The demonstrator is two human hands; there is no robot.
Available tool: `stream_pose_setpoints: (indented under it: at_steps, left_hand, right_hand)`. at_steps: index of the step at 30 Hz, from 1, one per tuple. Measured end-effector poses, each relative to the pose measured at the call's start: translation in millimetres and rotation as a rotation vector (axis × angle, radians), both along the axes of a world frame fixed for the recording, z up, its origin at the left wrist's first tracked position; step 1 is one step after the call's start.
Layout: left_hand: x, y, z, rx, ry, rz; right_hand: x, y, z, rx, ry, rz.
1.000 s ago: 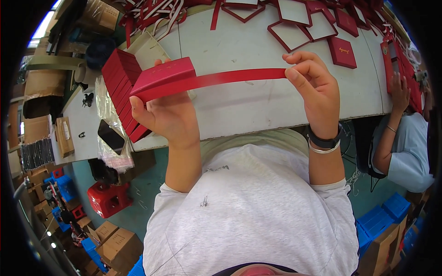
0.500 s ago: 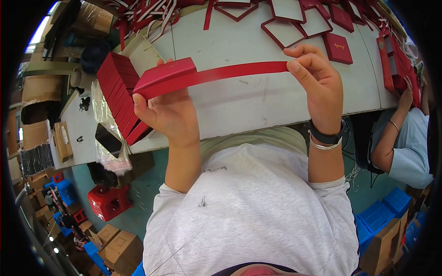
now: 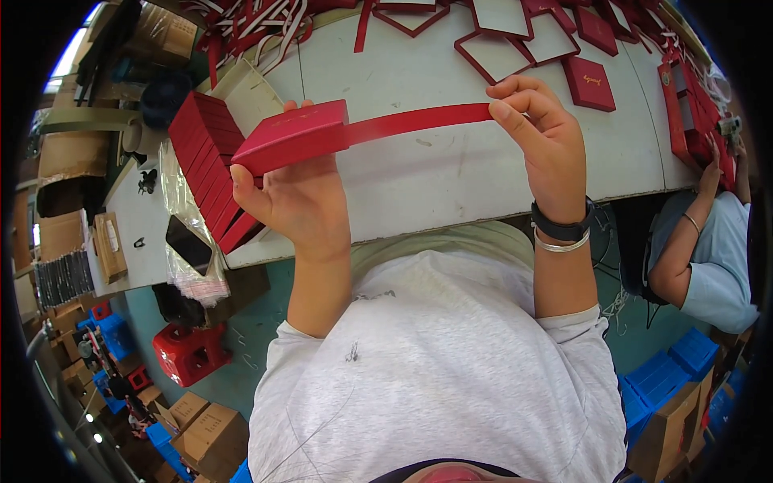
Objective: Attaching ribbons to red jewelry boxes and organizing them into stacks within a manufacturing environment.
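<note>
My left hand (image 3: 298,197) grips a red box lid (image 3: 294,135) from beneath, thumb on its near left corner and fingertips showing past the far edge. From the lid's right end a red strip (image 3: 419,123) stretches to the right, slightly bowed. Its far end is pinched between thumb and index finger of my right hand (image 3: 543,129), which wears a dark wristband. Both hands are raised over the white table (image 3: 435,181). Whether the strip is stuck to the lid's side cannot be made out.
A row of stacked red boxes (image 3: 201,169) stands left of my left hand, near a phone (image 3: 190,244) on plastic wrap. Open red box trays (image 3: 495,56) and a closed red box (image 3: 590,83) lie at the far right. Ribbons (image 3: 262,32) heap far left. A co-worker's hand (image 3: 710,173) is at right.
My right hand has shifted slightly left, bringing the strip's end closer to the lid. The lid has tilted a little, showing more of its top. My left hand has barely moved.
</note>
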State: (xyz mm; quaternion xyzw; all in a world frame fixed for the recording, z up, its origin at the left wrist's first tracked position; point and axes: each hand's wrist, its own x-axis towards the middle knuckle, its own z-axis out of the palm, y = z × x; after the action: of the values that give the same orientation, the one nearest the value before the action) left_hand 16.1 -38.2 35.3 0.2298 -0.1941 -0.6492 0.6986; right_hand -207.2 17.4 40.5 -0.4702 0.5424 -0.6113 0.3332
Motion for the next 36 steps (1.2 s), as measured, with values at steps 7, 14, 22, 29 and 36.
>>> stream_pose_setpoints:
  at_steps: [7,14,22,29,36]
  left_hand:
    - [-1.6,3.1,5.1,0.033,0.114,-0.085]
    - [-4.5,3.0,4.5,0.11,0.366,-0.267]
    - [-11.9,6.6,3.1,0.192,0.529,-0.365]
    - [-17.2,10.5,0.7,0.212,0.487,-0.363]
    - [-20.7,12.5,-1.1,0.226,0.595,-0.422]
  right_hand:
    - [4.0,-3.8,-5.7,-0.002,0.002,0.028]
    - [12.9,-10.5,-4.4,0.012,-0.011,0.075]
    - [21.1,-19.1,-11.9,0.006,-0.042,0.133]
    - [28.7,-19.7,-17.1,0.031,-0.09,0.123]
    - [32.4,-21.7,-20.6,0.042,-0.122,0.123]
